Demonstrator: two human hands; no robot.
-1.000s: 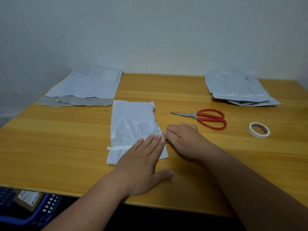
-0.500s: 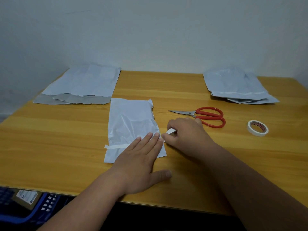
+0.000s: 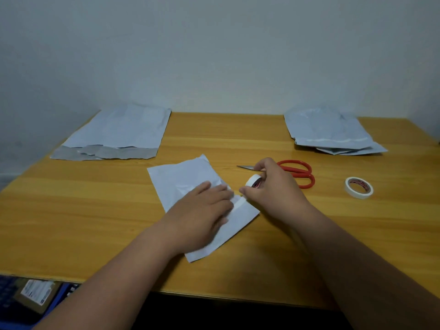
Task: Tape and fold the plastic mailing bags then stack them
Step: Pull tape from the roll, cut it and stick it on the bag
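While your left hand (image 3: pixel 202 210) is pressing flat on the folded mailing bag (image 3: pixel 183 179) mid-worktop (image 3: pixel 95 210), your right hand (image 3: pixel 271 186) is pinching the tape roll (image 3: pixel 254 181); be pulling the strip taut and low.

Scissors (image 3: pixel 295 172) and tape roll (image 3: pixel 359 187) crowd right side.

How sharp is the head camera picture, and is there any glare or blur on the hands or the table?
Head view: the left hand is smeared by motion blur over the mailing bag; the right hand holding a tape roll is sharper; soft glare streaks the table near the scissors; wide-angle lens darkens the corners.
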